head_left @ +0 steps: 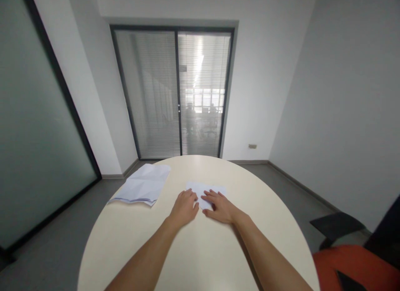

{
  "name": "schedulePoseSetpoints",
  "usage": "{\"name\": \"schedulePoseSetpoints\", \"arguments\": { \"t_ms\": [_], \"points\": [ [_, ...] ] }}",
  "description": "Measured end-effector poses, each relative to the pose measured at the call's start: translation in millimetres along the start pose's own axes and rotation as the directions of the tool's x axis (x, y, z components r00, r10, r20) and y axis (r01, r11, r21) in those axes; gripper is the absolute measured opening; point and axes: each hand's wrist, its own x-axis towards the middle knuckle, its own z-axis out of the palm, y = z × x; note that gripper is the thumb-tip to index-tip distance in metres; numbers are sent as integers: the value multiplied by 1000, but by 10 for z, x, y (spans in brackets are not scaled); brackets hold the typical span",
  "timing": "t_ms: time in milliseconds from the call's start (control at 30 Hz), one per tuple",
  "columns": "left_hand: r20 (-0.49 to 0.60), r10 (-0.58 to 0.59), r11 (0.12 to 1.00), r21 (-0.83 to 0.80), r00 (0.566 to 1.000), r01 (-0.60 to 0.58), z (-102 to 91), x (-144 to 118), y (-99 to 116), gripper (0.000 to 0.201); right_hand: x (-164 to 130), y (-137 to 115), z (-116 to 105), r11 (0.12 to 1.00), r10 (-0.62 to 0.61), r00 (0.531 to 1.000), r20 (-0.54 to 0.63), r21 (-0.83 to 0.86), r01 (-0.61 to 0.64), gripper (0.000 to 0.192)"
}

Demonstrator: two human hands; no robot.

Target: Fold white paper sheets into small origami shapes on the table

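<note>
A white sheet of paper (pixel 204 189) lies flat near the middle of a round cream table (pixel 200 245). My left hand (pixel 184 206) rests palm down on the sheet's near left part, fingers together. My right hand (pixel 218 206) presses on its near right part, fingers pointing left toward the other hand. The two hands almost touch over the paper. Neither hand lifts the sheet.
A stack of creased white papers (pixel 143 184) overhangs the table's far left edge. An orange chair with black armrest (pixel 350 257) stands at the right. Glass doors with blinds (pixel 178 91) are behind the table; grey floor surrounds it.
</note>
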Motion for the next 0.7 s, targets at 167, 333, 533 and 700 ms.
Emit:
{"name": "schedulePoseSetpoints", "arguments": {
  "t_ms": [167,333,533,700],
  "points": [
    [21,63,995,-82,998,-61,14,-9,-14,18,-4,-8,-10,1000,-12,1000,-17,-7,12,65],
    [0,73,991,-109,997,-73,25,-14,-39,24,0,13,-4,999,-32,998,-51,-4,32,62],
    [-25,58,990,-127,998,-61,37,3,-30,23,13,1,-7,999,-27,996,-81,30,29,56],
    [-40,108,977,-178,993,-113,12,-1,-13,20,31,-10,-7,997,-69,992,-106,33,72,51]
  ]
}}
